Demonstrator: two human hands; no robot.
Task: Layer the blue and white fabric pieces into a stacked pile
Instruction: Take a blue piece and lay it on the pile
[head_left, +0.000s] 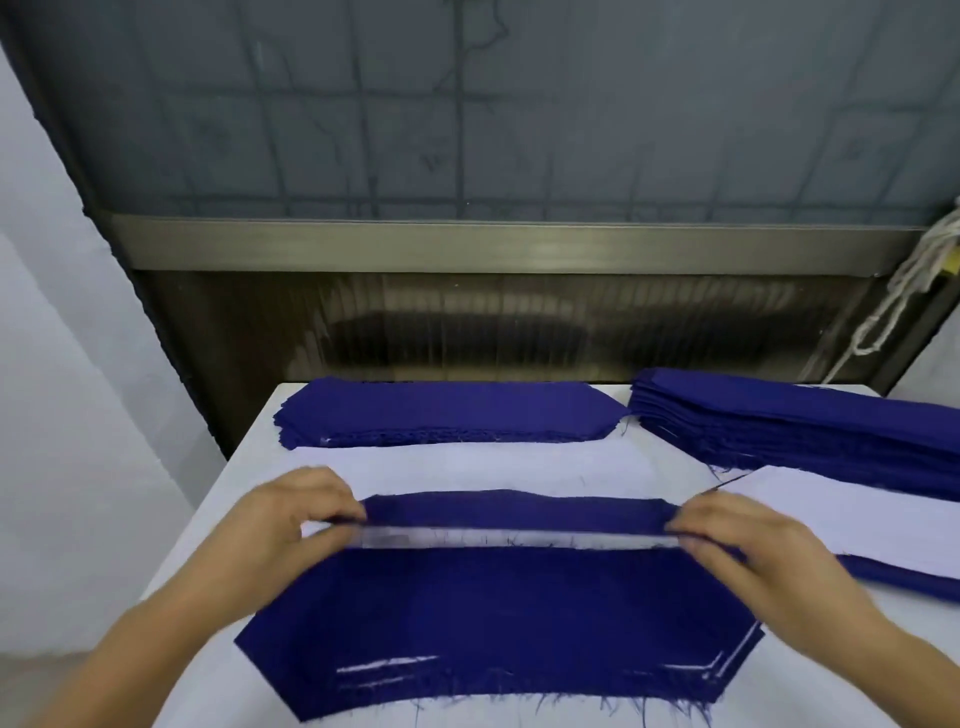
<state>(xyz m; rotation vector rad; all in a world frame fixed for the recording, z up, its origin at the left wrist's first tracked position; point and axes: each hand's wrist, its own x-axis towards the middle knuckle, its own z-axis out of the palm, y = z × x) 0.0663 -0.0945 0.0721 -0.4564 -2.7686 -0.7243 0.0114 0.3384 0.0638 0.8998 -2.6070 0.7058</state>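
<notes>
both hands (291, 525) pinch blue piece (498, 623) (folded)

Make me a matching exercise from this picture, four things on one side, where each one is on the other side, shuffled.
Things:
1. left hand
2. right hand
3. flat blue stack
4. thick blue pile

Places:
A. far right of the table
B. pinching the right end of the blue fabric piece
C. far edge of the table, middle
D. pinching the left end of that piece

Pairs: 1-D, 2-B, 3-C, 4-A
</notes>
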